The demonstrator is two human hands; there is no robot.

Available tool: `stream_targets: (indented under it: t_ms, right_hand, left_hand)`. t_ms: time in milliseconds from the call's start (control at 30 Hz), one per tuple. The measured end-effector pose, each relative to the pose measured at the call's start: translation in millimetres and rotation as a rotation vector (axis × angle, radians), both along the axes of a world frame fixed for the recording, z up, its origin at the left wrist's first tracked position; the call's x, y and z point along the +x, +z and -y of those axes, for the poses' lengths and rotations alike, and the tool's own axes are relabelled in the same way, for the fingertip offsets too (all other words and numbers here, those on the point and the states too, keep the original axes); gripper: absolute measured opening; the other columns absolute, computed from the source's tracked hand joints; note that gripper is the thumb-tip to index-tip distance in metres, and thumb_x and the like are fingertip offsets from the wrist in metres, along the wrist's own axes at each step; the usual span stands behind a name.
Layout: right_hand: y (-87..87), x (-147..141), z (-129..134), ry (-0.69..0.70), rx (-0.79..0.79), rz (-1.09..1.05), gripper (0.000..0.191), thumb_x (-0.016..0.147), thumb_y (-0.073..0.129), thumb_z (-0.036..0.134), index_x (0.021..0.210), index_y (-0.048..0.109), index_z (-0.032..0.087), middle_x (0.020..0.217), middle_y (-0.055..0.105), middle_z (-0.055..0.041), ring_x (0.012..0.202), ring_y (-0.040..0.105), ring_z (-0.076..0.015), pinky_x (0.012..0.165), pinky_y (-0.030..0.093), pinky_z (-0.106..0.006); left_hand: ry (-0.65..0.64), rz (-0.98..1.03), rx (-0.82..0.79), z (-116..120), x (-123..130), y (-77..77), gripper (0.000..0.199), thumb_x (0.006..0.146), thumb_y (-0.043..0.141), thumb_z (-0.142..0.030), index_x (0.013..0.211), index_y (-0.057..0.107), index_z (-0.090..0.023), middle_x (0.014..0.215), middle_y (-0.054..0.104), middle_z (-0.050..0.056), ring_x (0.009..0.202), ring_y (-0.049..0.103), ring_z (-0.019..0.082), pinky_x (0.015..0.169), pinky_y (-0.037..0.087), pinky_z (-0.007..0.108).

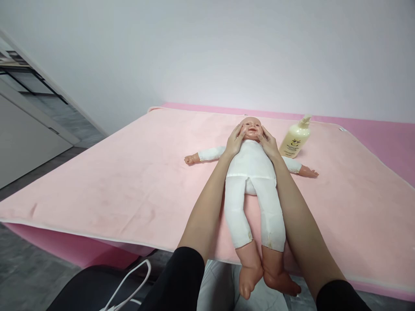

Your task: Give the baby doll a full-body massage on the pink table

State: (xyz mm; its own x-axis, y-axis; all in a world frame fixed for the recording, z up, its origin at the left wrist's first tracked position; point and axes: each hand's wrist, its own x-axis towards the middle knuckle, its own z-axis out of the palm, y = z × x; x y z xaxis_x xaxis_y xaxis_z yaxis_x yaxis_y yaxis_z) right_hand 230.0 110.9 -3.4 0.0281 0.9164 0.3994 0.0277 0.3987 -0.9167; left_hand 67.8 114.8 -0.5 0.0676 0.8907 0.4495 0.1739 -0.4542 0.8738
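Baby doll: The baby doll (251, 160) lies on its back on a pale pink blanket (113, 181). Its head is at the far end, and its feet poke out past the near edge.
Left hand: The left hand (235, 141) lies along one cheek, its grip open and fingers out long.
Right hand: The right hand (269, 143) does the same on the other cheek, open too, so both cup the face.
Bottle: A pale yellow pump bottle (294, 141) stands near the right hand, just behind the doll's outstretched arm.
In the way: The person's two bare forearms run along the doll's sides and hide bits of its arms.
Tabletop: The pink tabletop (385, 142) shows past the blanket, against a white wall (227, 52).
Down low: A white cord (149, 268) loops over something black and round (87, 289). Gray pants (218, 285) show below the doll's feet.
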Motion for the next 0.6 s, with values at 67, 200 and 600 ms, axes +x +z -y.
stream_targets:
  t_ms: [67,200,600]
  right_hand:
    - [0.2,1,0,-0.005,-0.006,0.016,0.095,0.059,0.066,0.071,0.134,0.048,0.015,0.141,0.043,-0.0094,0.134,0.036,-0.0239,0.114,0.026,-0.036]
    - [0.3,1,0,-0.020,0.006,0.010,0.089,0.061,0.064,0.071,0.131,0.051,0.017,0.138,0.046,-0.0081,0.133,0.037,-0.0235,0.114,0.026,-0.037]
    - [16.6,12,0,-0.081,-0.048,0.042,0.044,0.080,0.055,0.053,0.098,0.066,0.014,0.111,0.065,-0.0106,0.106,0.060,-0.0209,0.100,0.044,-0.040]
  left_hand:
    - [-0.005,0.000,0.002,1,0,1.1,0.059,0.088,0.043,-0.051,0.136,0.044,-0.018,0.147,0.038,0.006,0.138,0.032,0.019,0.114,0.025,0.032]
    - [0.013,-0.013,-0.012,2,-1,1.9,0.057,0.088,0.042,-0.051,0.134,0.046,-0.019,0.146,0.040,0.005,0.137,0.033,0.018,0.114,0.025,0.030]
    - [0.084,0.034,-0.059,4,-2,14.8,0.054,0.091,0.038,-0.044,0.127,0.052,-0.008,0.137,0.051,0.014,0.130,0.045,0.021,0.111,0.031,0.032]
